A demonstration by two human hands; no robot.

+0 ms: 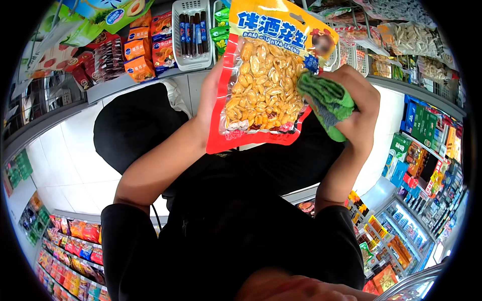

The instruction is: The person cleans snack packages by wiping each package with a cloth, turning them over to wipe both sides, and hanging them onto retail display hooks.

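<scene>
A large red and yellow peanut bag (266, 85) with a clear window is held up in front of me, slightly tilted. My left hand (208, 100) grips its left edge, most of the fingers hidden behind the bag. On the right side, my right hand (356, 103) is closed around a folded green and grey cloth (329, 103). The cloth touches the bag's right edge beside the window.
A shelf edge (120, 85) runs across the top, with orange snack packets (139, 60) and a white basket (193, 57) of dark sticks. Bagged goods (422, 40) lie at upper right. Stocked shelves (75, 246) stand lower left, and a lit cooler (404, 220) lower right.
</scene>
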